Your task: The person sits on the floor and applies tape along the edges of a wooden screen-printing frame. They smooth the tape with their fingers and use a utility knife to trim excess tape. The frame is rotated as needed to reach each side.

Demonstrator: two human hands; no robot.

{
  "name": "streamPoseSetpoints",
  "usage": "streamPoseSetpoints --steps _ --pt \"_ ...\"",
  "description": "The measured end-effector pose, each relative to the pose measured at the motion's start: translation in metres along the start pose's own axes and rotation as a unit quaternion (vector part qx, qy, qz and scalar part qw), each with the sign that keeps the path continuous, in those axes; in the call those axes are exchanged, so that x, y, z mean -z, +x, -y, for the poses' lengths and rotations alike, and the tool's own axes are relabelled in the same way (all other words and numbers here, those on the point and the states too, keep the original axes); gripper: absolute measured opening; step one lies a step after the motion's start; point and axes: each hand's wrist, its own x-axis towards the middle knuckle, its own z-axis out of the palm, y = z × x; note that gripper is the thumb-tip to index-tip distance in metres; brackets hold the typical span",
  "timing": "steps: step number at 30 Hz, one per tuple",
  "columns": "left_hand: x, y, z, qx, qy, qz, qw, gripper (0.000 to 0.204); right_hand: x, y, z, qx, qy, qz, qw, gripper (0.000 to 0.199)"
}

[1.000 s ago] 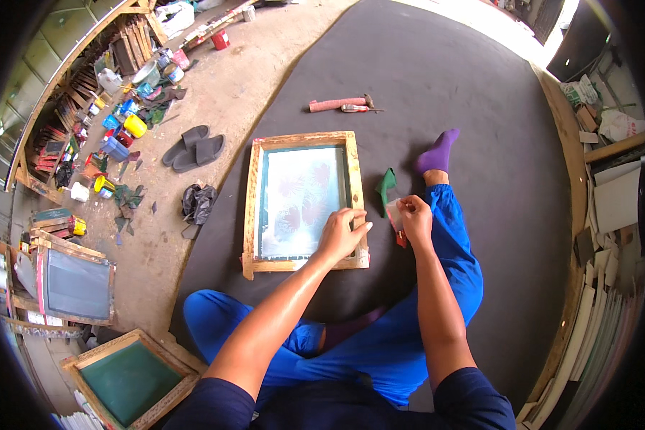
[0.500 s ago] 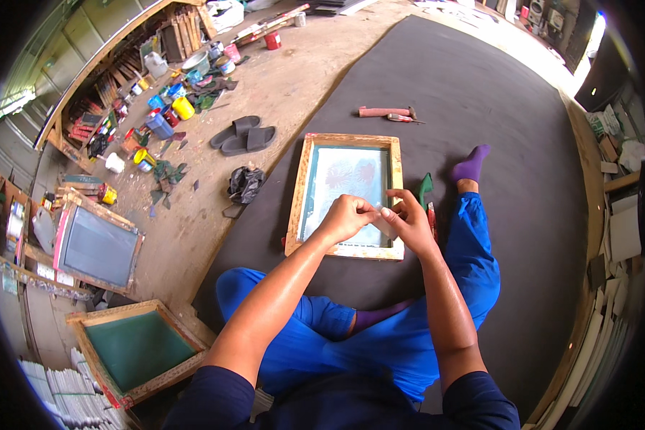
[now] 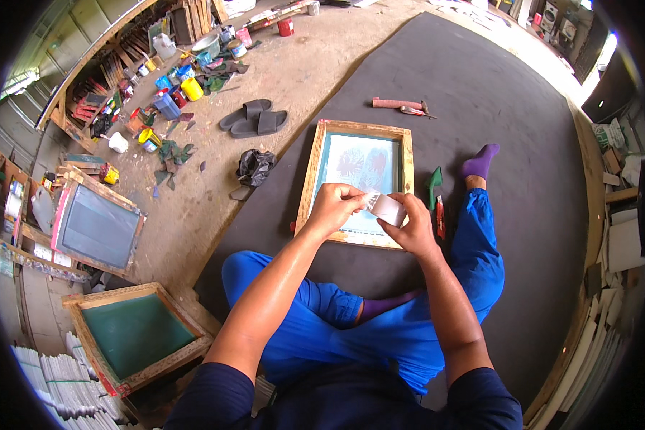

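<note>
Both hands on a roll of tape over the wooden screen frame.

R hand (image 3: 408, 229) pinches the whitish tape roll (image 3: 388, 209); L hand (image 3: 335, 208) grips its loose end, prob. pulling. Both just above the frame (image 3: 307, 183) on the dark mat (image 3: 509, 107). Paint tubs (image 3: 183, 89) w/ contents unclear stand far left.

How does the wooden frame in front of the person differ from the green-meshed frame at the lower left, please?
The pale-meshed frame lies on the dark mat under both hands, and its light blue mesh shows a leaf pattern; the green-meshed frame lies on the bare floor, untouched, and its mesh is plain dark green. Both are flat, rectangular wooden frames.
</note>
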Motion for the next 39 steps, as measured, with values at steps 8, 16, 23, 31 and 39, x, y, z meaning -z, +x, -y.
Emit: streamPoseSetpoints --steps 8,16,23,31,39 --pt "-0.003 -0.028 0.030 -0.004 -0.059 -0.067 0.996 0.019 0.019 -0.013 -0.017 0.026 -0.118 0.096 0.988 0.049" --pt "0.064 -0.038 0.062 0.063 -0.143 -0.154 0.976 0.014 0.041 -0.071 -0.085 -0.029 -0.190 0.143 0.971 0.038" --pt "0.078 -0.051 0.124 0.194 -0.090 -0.104 0.971 0.023 0.059 -0.080 -0.098 -0.147 0.012 0.172 0.974 0.060" --pt "0.065 -0.046 0.161 0.196 -0.040 -0.130 0.971 0.022 0.050 -0.087 -0.116 -0.154 -0.011 0.187 0.970 0.061" --pt "0.078 -0.034 0.155 0.215 -0.010 -0.128 0.968 0.021 0.051 -0.086 -0.126 -0.082 -0.153 0.283 0.943 0.059"
